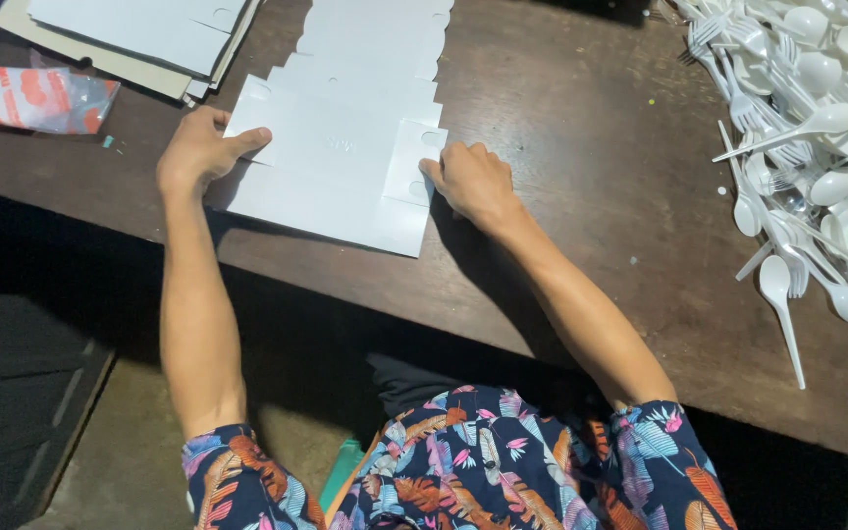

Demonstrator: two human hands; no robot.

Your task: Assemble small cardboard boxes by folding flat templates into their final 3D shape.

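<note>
White card blank (pixel 331 172) flat on brown surface (pixel 581 147), left hand (pixel 198 147) and right hand (pixel 473 182) pressing its side flaps – more blanks (pixel 375 44) behind, plastic spoons and forks (pixel 817 128) heaped well right

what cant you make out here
Head view:
- Right hand fingertips, curled under onto the flat white die-cut cardboard sheet.
- Pile of white plastic spoons and forks, cut off by the right edge.
- Stack of white card sheets, cut off by the top edge.
</note>
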